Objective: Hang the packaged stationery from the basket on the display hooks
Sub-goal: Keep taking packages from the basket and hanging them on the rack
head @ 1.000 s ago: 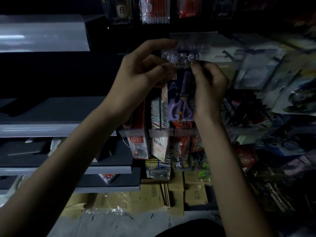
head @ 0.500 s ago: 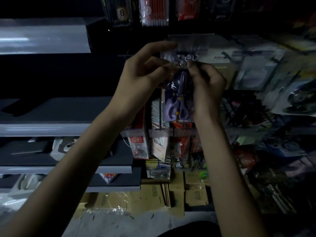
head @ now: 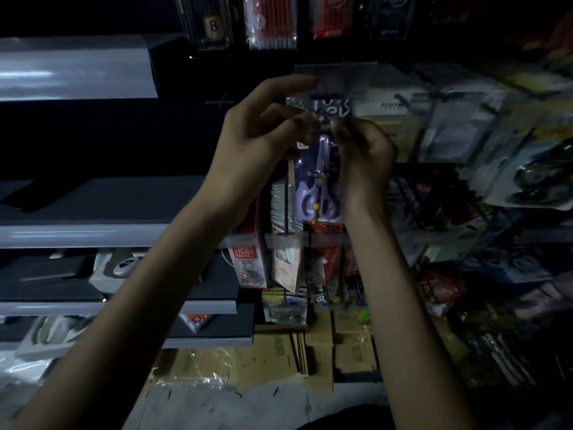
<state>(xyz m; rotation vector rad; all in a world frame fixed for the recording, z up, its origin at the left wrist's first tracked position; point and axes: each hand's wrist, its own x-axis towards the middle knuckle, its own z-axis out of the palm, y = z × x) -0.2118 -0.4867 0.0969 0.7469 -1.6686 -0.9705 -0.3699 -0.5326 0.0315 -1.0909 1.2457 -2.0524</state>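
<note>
A pack of purple scissors (head: 319, 184) hangs upright in front of the display wall, its printed card top at the level of a dark hook (head: 328, 96) with a clear price tag. My left hand (head: 260, 141) pinches the pack's upper left edge with thumb and middle fingers, the index finger stretched toward the tag. My right hand (head: 362, 147) pinches the upper right edge just below the card top. Whether the pack's hole is on the hook is hidden by my fingers. No basket is in view.
Grey shelves (head: 77, 234) run along the left. Hanging pen packs (head: 269, 23) fill the top row, blister packs (head: 459, 125) crowd the right, and small red packets (head: 248, 259) hang below my hands. Flattened cardboard boxes (head: 279, 349) lie on the floor.
Both hands have stayed on the scissors pack, shifting it only slightly at the hook. The view has drifted a little.
</note>
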